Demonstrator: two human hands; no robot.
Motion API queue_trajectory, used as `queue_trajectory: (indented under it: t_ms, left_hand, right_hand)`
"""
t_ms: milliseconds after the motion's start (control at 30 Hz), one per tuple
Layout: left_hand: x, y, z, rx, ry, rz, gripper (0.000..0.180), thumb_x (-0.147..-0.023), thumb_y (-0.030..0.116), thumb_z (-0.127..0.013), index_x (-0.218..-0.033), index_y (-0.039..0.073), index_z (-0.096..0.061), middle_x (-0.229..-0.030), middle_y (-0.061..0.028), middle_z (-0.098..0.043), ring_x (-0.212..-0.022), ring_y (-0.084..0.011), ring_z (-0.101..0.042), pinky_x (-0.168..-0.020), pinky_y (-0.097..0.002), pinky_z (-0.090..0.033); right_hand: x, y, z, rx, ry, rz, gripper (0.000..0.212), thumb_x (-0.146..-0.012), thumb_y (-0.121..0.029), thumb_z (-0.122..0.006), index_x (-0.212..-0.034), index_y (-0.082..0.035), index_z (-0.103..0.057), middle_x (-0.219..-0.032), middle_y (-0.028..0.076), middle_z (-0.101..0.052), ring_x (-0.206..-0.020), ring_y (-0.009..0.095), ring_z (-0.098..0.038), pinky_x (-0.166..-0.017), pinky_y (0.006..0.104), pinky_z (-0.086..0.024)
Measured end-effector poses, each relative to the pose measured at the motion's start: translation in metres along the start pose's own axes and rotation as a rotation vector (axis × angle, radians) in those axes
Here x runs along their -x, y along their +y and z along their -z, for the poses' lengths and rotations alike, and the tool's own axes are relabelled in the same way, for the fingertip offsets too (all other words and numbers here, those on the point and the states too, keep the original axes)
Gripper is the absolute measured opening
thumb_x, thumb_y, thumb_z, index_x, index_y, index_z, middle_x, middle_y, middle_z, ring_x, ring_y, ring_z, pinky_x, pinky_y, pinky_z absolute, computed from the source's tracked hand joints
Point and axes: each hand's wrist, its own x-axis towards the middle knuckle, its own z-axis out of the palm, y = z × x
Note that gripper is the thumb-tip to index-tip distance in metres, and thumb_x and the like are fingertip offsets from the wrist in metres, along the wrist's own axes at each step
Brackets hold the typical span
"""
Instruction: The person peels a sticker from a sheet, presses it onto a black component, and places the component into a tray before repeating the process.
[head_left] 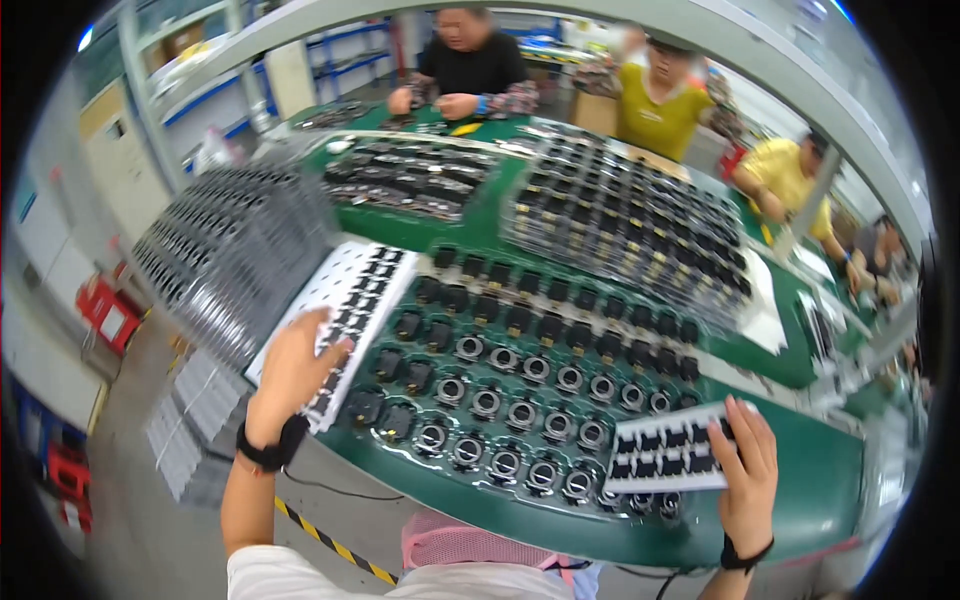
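1. A workshop with a grey floor (330, 515) surrounds a green table (800, 490), which spreads under and beyond both hands; past its far side are a person in a dark top (480, 72), one in a yellow-green top (655, 110) and one in a yellow top (790, 185).
2. The left hand (288, 365) rests on a white sheet (332, 282) bearing rows of small black pieces, its thumb and fingers spread apart; I cannot tell whether they pinch a piece.
3. The right hand (748, 465) grips the right end of a smaller white card (665, 452), also lined with black pieces. The card sits left of that hand, tilted, above the near right corner of a clear tray (418, 462).
4. Between the hands, the tray carries round black parts (521, 414), with squarer dark parts nearer the left hand.
5. Beyond the left hand, on its left, leans a tall stack of plastic trays (240, 250).
6. Farther away than the right hand, to its left, stand filled trays (600, 262), piled up.
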Motion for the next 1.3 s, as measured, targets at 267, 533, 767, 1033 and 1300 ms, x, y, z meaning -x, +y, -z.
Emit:
queue_trajectory:
  t_ms: [267,533,767,1033,1300]
  left_hand:
    - [0.01,0.155,-0.077,1.297,-0.791,-0.083,0.07,-0.086,0.009,-0.064,-0.141,0.001,-0.021,-0.136,-0.0182,-0.041,-0.115,-0.0245,-0.051,-0.097,-0.0381,-0.043]
    - [-0.011,0.198,-0.123,1.33,-0.839,0.04,0.041,-0.085,0.002,-0.063,-0.122,-0.001,-0.046,-0.105,-0.0116,-0.064,-0.092,-0.0151,-0.063,-0.079,-0.0282,-0.052]
    - [-0.01,0.232,-0.135,1.187,-0.693,-0.128,0.015,-0.084,0.001,-0.064,-0.097,-0.003,-0.061,-0.084,-0.0063,-0.068,-0.076,-0.007,-0.061,-0.066,-0.0209,-0.049]
    - [-0.01,0.245,-0.142,0.992,-0.47,-0.309,0.012,-0.085,0.004,-0.065,-0.094,-0.003,-0.063,-0.076,-0.0007,-0.065,-0.067,-0.0026,-0.052,-0.056,-0.0166,-0.04]
    - [-0.014,0.239,-0.169,1.124,-0.589,-0.185,0.024,-0.081,-0.004,-0.065,-0.104,-0.003,-0.06,-0.093,-0.0064,-0.066,-0.082,-0.0088,-0.062,-0.072,-0.0222,-0.051]
  right_hand:
    - [-0.025,0.02,-0.021,-0.025,0.201,0.146,0.044,-0.072,0.001,-0.053,-0.115,-0.006,-0.061,-0.129,0.021,-0.051,-0.118,0.037,-0.048,-0.098,0.0502,-0.037]
    - [-0.011,0.032,-0.027,-0.025,-0.054,0.074,0.045,-0.073,-0.008,-0.065,-0.118,-0.01,-0.06,-0.136,0.016,-0.044,-0.124,0.035,-0.043,-0.098,0.0465,-0.038]
    - [-0.045,0.023,-0.036,-0.317,0.08,0.124,0.042,-0.069,-0.011,-0.074,-0.11,-0.011,-0.062,-0.125,0.009,-0.053,-0.115,0.031,-0.049,-0.092,0.0409,-0.041]
    - [-0.06,0.038,-0.078,-0.51,0.205,0.056,0.024,-0.069,-0.008,-0.074,-0.09,-0.009,-0.063,-0.094,0.002,-0.065,-0.091,0.023,-0.06,-0.08,0.033,-0.044]
    - [-0.059,0.042,-0.114,-0.751,0.188,-0.082,0.016,-0.072,-0.003,-0.069,-0.084,-0.006,-0.06,-0.101,0.006,-0.063,-0.095,0.026,-0.058,-0.081,0.0361,-0.044]
